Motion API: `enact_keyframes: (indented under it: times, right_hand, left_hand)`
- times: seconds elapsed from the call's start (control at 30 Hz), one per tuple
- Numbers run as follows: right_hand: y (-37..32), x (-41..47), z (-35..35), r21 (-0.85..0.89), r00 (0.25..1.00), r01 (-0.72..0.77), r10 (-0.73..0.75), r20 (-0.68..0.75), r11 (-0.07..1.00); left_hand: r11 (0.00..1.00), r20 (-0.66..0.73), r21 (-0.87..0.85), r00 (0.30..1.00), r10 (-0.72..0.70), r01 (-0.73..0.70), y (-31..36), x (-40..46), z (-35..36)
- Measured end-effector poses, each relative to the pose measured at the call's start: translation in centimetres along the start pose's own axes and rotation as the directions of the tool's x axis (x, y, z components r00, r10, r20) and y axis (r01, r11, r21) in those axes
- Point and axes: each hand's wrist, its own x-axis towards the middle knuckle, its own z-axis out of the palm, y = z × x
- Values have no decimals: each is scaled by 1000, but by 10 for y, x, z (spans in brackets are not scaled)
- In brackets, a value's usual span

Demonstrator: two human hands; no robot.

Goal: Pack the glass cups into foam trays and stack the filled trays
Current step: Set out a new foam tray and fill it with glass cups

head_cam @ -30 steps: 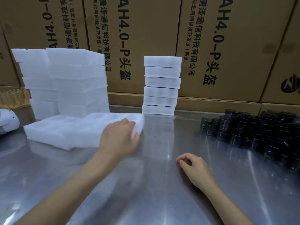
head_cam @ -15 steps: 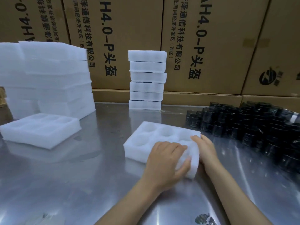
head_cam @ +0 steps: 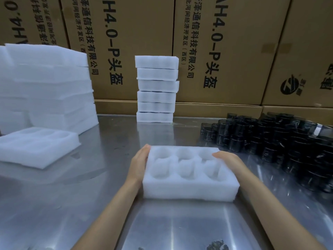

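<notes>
Positioning an empty foam tray (head_cam: 189, 170) is the step in hand. The tray lies flat on the steel table (head_cam: 108, 177), directly in front of the person, with all 6 pockets vacant. The left hand (head_cam: 139, 162) presses flat, fingers straight, against the tray's left side; the right hand (head_cam: 228, 159) rests over its right edge, fingers relaxed. Neither hand holds a cup.

Next move, as judged: free 1 hand, reach right to the glass cups (head_cam: 288, 141), and seat 1 upright in a pocket.

Surroundings: a stack of 6 trays (head_cam: 155, 89) stands at the rear; spare foam (head_cam: 45, 83) sits left, with 1 loose tray (head_cam: 37, 145) before it. Nothing blocks the reach; the closely packed cups could be knocked.
</notes>
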Motion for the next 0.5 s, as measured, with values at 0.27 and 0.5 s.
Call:
enact_keyframes:
  times: [0.27,0.5]
  right_hand:
    - [4,7,-2,-63,1000,18,-19,-16,998]
    - [5,16,-2,-52,999,8,-11,-43,999]
  left_hand:
    - [978,-57,183,992,113,-101,-3,7,-3]
    - [968,-7,213,990,138,-133,-6,10,-7]
